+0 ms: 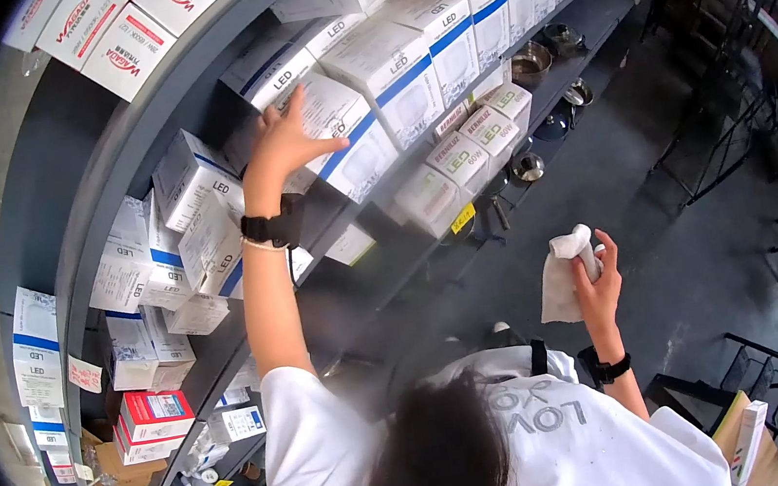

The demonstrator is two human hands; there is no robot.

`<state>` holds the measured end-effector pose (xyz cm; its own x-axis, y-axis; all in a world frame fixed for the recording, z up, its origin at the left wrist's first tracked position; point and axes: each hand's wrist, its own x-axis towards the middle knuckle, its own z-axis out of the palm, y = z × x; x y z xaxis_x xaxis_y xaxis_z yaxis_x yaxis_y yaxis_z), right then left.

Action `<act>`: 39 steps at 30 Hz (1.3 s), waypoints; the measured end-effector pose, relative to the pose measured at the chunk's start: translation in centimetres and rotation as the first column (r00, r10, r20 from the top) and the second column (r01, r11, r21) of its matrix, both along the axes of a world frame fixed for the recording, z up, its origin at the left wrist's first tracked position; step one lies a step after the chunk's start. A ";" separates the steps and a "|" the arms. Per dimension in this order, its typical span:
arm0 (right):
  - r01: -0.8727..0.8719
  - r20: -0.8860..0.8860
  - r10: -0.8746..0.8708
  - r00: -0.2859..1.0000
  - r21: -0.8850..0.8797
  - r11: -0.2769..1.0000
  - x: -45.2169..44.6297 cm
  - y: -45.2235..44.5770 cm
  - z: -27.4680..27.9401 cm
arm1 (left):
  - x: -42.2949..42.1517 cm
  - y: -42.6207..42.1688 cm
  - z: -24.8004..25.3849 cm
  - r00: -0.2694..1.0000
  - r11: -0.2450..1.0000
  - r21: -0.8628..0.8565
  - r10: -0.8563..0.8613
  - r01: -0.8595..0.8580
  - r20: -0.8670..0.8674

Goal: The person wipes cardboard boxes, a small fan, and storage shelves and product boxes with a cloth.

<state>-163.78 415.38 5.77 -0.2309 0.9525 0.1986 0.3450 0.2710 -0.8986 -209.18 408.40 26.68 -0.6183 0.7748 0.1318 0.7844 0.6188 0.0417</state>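
Observation:
My left hand (281,149) reaches up to the shelf, its fingers spread against a white LED box (353,154) with a blue stripe. Thumb and fingers lie apart over the box's near end; I cannot see them closed around it. Out over the aisle, my right hand (597,284) is closed on a white cloth (562,284), bunched at the top and hanging down on one side. Beside the left hand's box stands a larger LED box (386,71), and another LED box (274,76) lies behind the fingers.
Tilted LED boxes (195,185) crowd the shelf at left. Smaller BERNLUZ boxes (460,163) sit on the tier below, with a yellow tag (462,218) at the edge. Metal pans (528,167) rest lower down. Black metal racks (718,131) line the right side of the aisle floor (633,152).

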 end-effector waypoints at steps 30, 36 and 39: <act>-0.819 0.090 0.911 0.403 0.480 0.314 -15.9 -0.2 18.2 | 15.4 -17.7 -2.4 0.845 0.813 0.541 -0.433 0.217 0.312; -0.864 0.294 0.822 0.488 0.030 0.502 -14.8 4.3 9.1 | 14.7 -19.2 -2.7 0.739 0.640 0.741 -0.396 -0.204 0.545; -0.715 -0.639 0.333 0.693 -0.550 0.431 -13.5 3.4 3.7 | 13.1 -19.1 -5.1 0.467 0.581 0.623 -0.416 -0.524 0.780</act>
